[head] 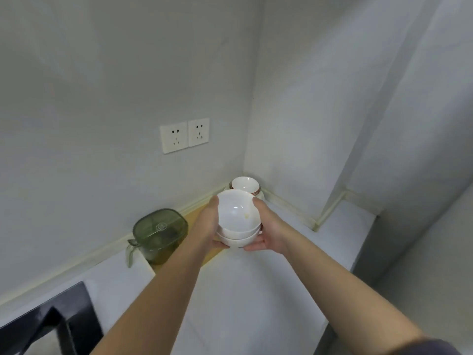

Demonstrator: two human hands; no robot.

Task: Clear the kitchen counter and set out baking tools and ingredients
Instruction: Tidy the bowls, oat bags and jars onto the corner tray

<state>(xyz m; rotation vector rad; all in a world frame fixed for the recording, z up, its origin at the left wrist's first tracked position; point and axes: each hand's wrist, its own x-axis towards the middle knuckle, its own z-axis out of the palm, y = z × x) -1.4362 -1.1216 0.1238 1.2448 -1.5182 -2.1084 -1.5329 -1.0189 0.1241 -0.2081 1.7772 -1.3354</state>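
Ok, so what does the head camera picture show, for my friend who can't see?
A left hand and a right hand hold a stack of white bowls near the corner of a white counter. More bowls sit in that corner, a green lidded jug stands to the left, and two wall sockets are above.

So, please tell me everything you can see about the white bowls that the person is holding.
The white bowls are a nested stack; at least two show. They look like glossy ceramic, round and plain. The top one is empty, with a small yellowish speck on its inner wall. The stack is upright. The left hand and the right hand grip it from either side, thumbs at the top rim, fingers curled under the lowest bowl. It seems lifted above the counter.
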